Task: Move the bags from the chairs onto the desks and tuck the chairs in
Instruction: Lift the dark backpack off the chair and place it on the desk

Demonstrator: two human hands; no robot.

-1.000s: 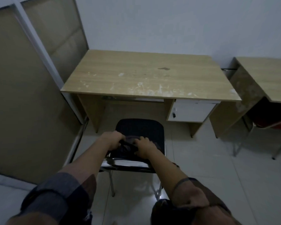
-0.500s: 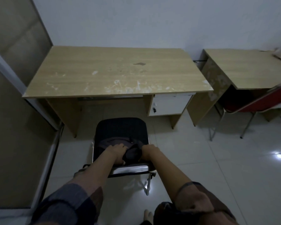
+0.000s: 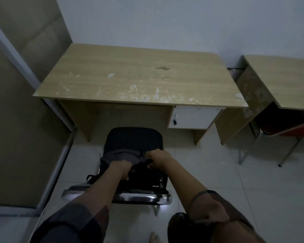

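Both hands grip the bag on the chair.
Left hand (image 3: 121, 167) and right hand (image 3: 159, 159) clutch the dark bag (image 3: 123, 157) on the black chair (image 3: 133, 137); bare worktop (image 3: 139, 78) ahead, red chair (image 3: 288, 128) at the right.

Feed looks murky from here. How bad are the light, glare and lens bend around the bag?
Head view: dim overall; the dark bag merges with the black chair, hiding each hand's grip; glare on the chrome chair rail; desk edges bow from the wide lens.

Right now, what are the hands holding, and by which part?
Both hands hold the dark backpack on the black chair. The left hand grips its top fabric; the right hand grips the top too, apparently at the carry handle.
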